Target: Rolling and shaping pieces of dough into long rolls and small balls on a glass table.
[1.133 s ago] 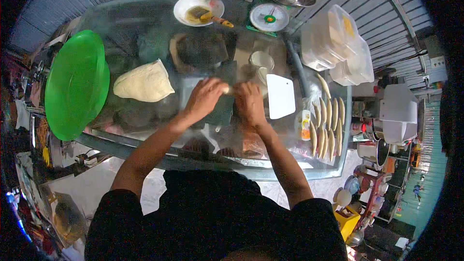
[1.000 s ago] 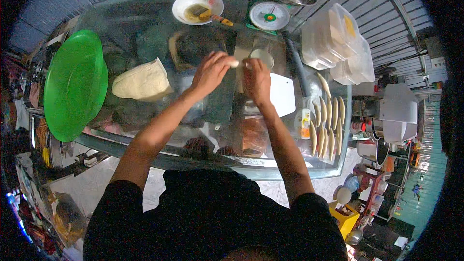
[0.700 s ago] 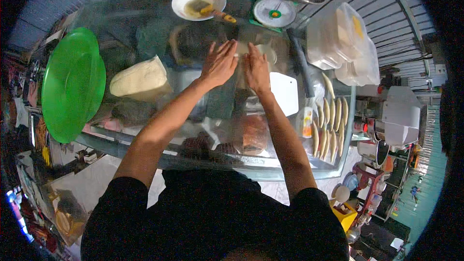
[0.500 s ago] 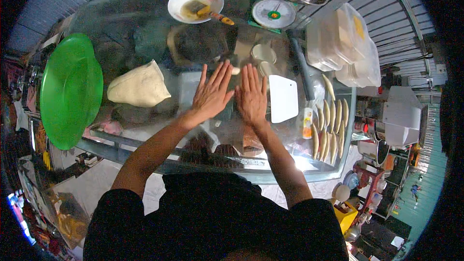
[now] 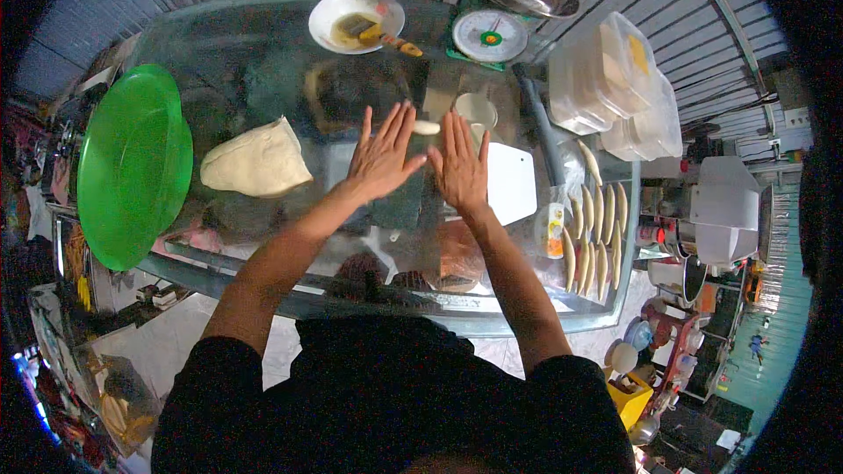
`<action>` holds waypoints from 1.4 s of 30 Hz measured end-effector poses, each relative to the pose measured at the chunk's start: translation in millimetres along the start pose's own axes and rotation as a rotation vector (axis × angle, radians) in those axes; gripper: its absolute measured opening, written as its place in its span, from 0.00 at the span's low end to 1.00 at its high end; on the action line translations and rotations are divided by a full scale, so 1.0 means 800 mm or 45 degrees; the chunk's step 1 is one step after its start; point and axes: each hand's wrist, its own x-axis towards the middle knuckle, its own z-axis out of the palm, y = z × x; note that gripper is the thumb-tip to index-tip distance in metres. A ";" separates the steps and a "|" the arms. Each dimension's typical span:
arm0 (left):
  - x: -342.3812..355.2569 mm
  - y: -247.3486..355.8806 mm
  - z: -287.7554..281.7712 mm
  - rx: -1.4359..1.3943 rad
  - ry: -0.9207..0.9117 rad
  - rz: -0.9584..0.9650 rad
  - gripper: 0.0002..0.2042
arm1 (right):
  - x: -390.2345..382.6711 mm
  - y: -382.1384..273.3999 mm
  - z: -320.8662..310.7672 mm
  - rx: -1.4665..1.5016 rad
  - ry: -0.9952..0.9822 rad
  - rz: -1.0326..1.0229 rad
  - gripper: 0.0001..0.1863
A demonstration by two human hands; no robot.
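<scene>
A small piece of dough lies on the glass table between my hands, its ends running under the fingers. My left hand is flat with fingers stretched out, over the dough's left end. On the other end rests my right hand, also flat and palm down. The palms hide how far the dough reaches beneath them. A big lump of dough sits to the left. Right beside my right hand is a white dough scraper. Several rolled, tapered dough sticks lie in rows at the right.
A green basin stands at the left edge. At the back are a white bowl with a brush, and a dial scale. Clear plastic containers and a dark bar stand at the right, near a small bottle.
More of the small dough piece shows between my hands now. The hands stay flat and have shifted slightly apart at the fingertips. The whole view has tilted a little.
</scene>
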 end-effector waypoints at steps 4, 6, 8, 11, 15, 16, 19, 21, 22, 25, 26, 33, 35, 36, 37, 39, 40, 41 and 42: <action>-0.037 0.003 -0.010 -0.044 0.035 0.006 0.41 | -0.043 -0.012 -0.023 0.063 -0.068 -0.007 0.37; -0.032 -0.001 -0.007 -0.110 0.064 -0.037 0.40 | -0.049 -0.005 -0.016 0.287 0.023 0.100 0.37; -0.024 0.003 -0.006 -0.072 0.101 -0.031 0.38 | -0.038 -0.007 -0.015 0.223 -0.006 0.153 0.36; -0.006 0.012 0.001 -0.070 0.104 0.078 0.37 | -0.013 -0.006 -0.003 0.128 -0.021 0.171 0.36; 0.011 0.007 0.008 0.006 0.077 -0.008 0.37 | 0.008 -0.002 0.000 0.005 -0.028 0.108 0.35; 0.012 0.006 0.007 0.041 0.080 -0.021 0.38 | 0.009 -0.002 0.001 -0.011 -0.033 0.088 0.35; -0.014 0.022 0.001 0.041 0.093 -0.003 0.39 | -0.023 -0.002 -0.006 0.016 -0.058 0.096 0.35; -0.043 0.036 -0.004 -0.001 0.025 -0.010 0.42 | -0.049 -0.010 -0.015 0.009 -0.084 0.092 0.35; -0.055 0.043 -0.010 -0.033 -0.012 -0.020 0.42 | -0.059 -0.013 -0.020 0.002 -0.116 0.098 0.35; -0.054 0.043 -0.007 -0.050 0.041 0.002 0.42 | -0.051 -0.013 -0.016 0.009 -0.098 0.103 0.34; -0.038 0.040 -0.007 0.009 0.039 -0.024 0.42 | -0.042 -0.010 -0.013 0.004 -0.079 0.114 0.34; 0.083 -0.032 0.023 0.065 0.168 -0.092 0.38 | 0.089 0.012 0.027 -0.083 -0.041 0.273 0.31; 0.090 -0.031 0.023 0.040 0.143 -0.121 0.37 | 0.097 0.019 0.033 -0.073 -0.041 0.280 0.30; 0.091 -0.032 0.024 0.013 0.109 -0.168 0.37 | 0.099 0.021 0.037 -0.060 -0.057 0.276 0.30; 0.087 -0.030 0.022 0.062 0.137 -0.157 0.37 | 0.094 0.019 0.039 -0.057 -0.024 0.251 0.29; 0.078 -0.027 0.020 0.041 0.128 -0.096 0.38 | 0.079 0.023 0.040 -0.042 -0.020 0.202 0.29; 0.070 -0.025 0.016 0.029 0.127 -0.034 0.39 | 0.071 0.021 0.033 -0.022 -0.005 0.149 0.29; 0.058 -0.026 0.016 0.043 0.137 0.014 0.41 | 0.059 0.015 0.022 -0.049 -0.054 0.134 0.30; 0.046 -0.026 0.015 0.046 0.126 -0.001 0.41 | 0.048 0.009 0.015 -0.038 -0.067 0.125 0.30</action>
